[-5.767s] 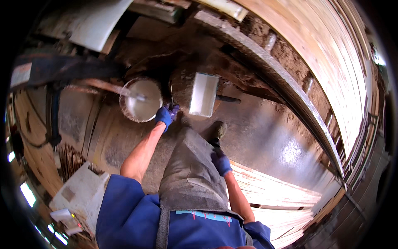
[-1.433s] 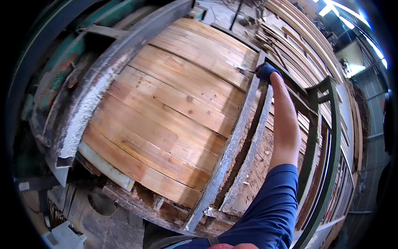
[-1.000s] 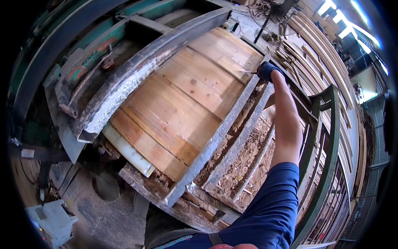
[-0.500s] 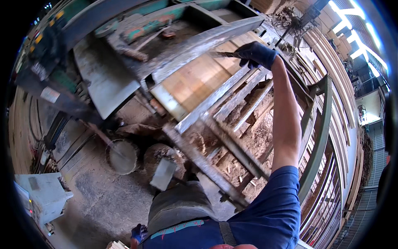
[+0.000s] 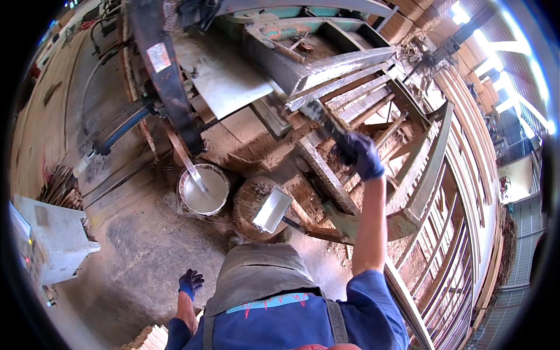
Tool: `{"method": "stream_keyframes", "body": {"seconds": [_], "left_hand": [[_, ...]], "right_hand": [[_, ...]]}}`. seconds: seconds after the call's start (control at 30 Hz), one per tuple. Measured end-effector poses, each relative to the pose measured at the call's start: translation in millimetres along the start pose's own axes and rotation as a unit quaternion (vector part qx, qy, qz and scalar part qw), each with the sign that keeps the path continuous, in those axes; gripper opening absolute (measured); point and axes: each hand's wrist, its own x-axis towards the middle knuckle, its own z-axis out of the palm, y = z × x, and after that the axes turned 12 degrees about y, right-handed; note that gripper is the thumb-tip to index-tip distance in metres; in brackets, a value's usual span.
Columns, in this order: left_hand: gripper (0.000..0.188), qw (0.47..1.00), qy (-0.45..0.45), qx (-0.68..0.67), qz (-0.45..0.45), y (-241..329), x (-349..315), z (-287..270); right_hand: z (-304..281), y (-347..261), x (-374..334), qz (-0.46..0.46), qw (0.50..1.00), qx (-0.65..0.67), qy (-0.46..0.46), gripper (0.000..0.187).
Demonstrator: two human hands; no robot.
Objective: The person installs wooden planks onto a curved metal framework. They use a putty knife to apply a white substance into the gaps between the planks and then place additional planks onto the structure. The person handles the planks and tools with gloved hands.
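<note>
My right hand (image 5: 363, 156), in a dark blue glove, is closed around a long, dark, brush-like tool (image 5: 326, 121) flecked with white. Motion blurs the tool, and its exact kind is unclear. It is held over the slatted metal frame (image 5: 329, 175), its far end near the frame's upper left edge. My left hand (image 5: 191, 283), also gloved, hangs low at the left with fingers apart and nothing in it. Ahead of my body stand a bucket of white liquid (image 5: 214, 189) with a stick in it and a pale rectangular pan (image 5: 273, 211) with a dark handle.
A grey metal plate (image 5: 224, 81) and a heavy machine frame (image 5: 350, 61) lie ahead. At lower left stands a grey control box (image 5: 55, 236). Long timber strips (image 5: 466, 146) are stacked along the right. Sawdust and scraps lie under the frame.
The wooden panel is gone from the frame's bars. My right hand has come back nearer my body with the tool. My left hand shows more fully, and the view has shifted.
</note>
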Motion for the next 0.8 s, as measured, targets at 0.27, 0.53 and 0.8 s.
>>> {"method": "stream_keyframes", "body": {"seconds": [0.27,0.53,0.8], "left_hand": [[0.054,0.995,-0.073,0.057,-0.022,-22,31,29],[0.045,0.999,-0.039,0.025,-0.012,-20,1,4],[0.051,0.998,-0.013,0.049,-0.025,-13,-7,-10]], "right_hand": [[52,42,-93,0.163,0.964,0.212,0.006,0.049],[71,153,-202,0.269,0.962,0.037,-0.009,0.043],[87,250,-250,0.082,0.955,-0.283,0.025,0.035]]}}
